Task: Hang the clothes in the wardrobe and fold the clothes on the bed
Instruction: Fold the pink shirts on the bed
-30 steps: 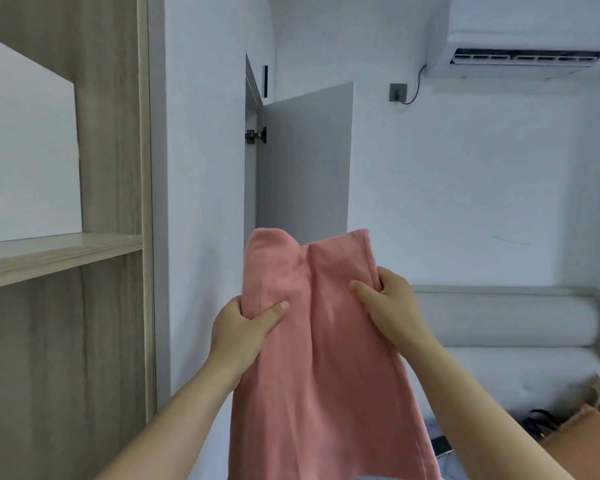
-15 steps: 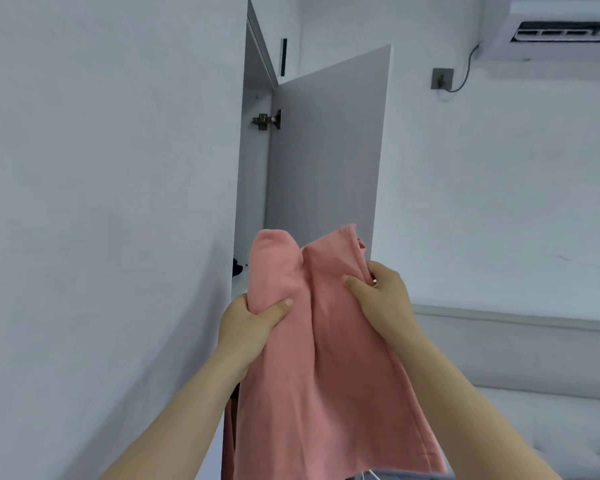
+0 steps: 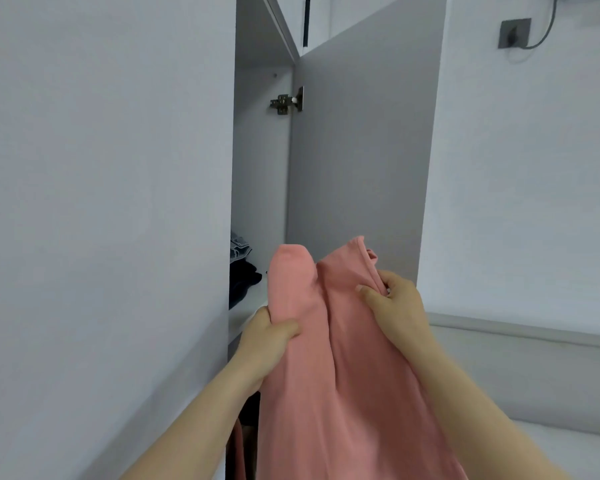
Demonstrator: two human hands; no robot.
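Observation:
A pink garment (image 3: 340, 368) hangs in front of me, held up by both hands at its top. My left hand (image 3: 267, 337) grips its left upper fold, thumb across the front. My right hand (image 3: 395, 306) pinches the right upper edge near the hem. Behind them stands the open wardrobe (image 3: 260, 174), its grey door (image 3: 361, 150) swung out to the right. On the wardrobe's white shelf (image 3: 253, 306) lie folded dark clothes (image 3: 241, 278). No hanger is visible.
A closed white wardrobe panel (image 3: 101, 202) fills the left. The padded grey headboard (image 3: 534, 372) and the bed (image 3: 551, 452) lie at lower right. A wall socket with a cable (image 3: 515, 32) sits at top right. More clothing (image 3: 246, 427) hangs below the shelf.
I have come closer to the wardrobe and turned right: the wooden shelf unit has left the view, and the wardrobe's opening with its shelf now shows. Both hands keep their hold on the pink garment.

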